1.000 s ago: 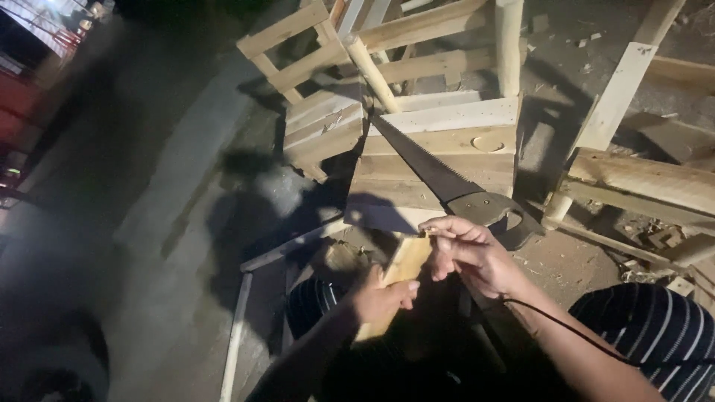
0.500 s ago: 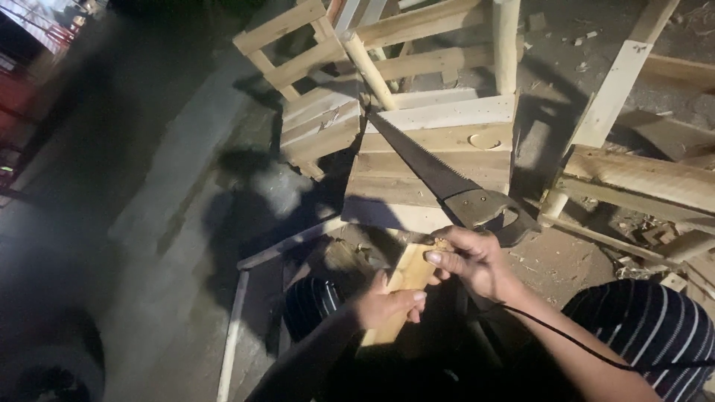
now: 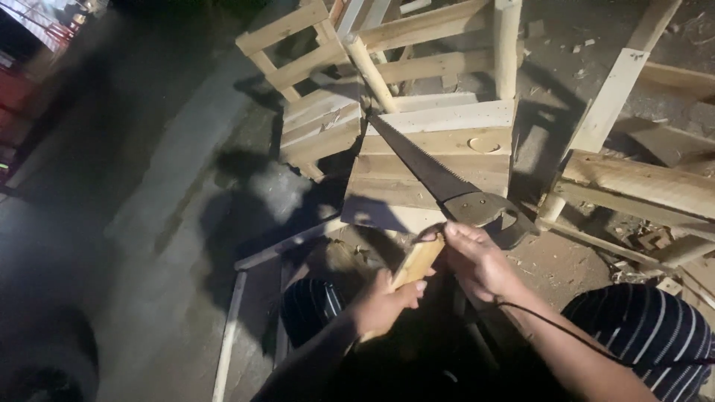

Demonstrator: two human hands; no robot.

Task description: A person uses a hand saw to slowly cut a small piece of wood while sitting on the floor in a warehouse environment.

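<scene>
Both of my hands grip one short, pale wooden piece in front of my striped knees. My left hand wraps its lower end. My right hand pinches its upper end with fingers curled over the top. Just beyond them a hand saw lies flat on a low wooden bench, its toothed blade pointing up and left and its dark handle hanging off the near edge, close to my right hand.
Light wooden frames and slatted pieces stand behind the bench. Planks and beams lie at the right on a dirt floor with scraps. A thin rod and a batten lie on the ground at the left. A thin dark cord crosses my right forearm.
Both hands with the wooden piece have shifted slightly lower and nearer to me. The saw stays on the bench.
</scene>
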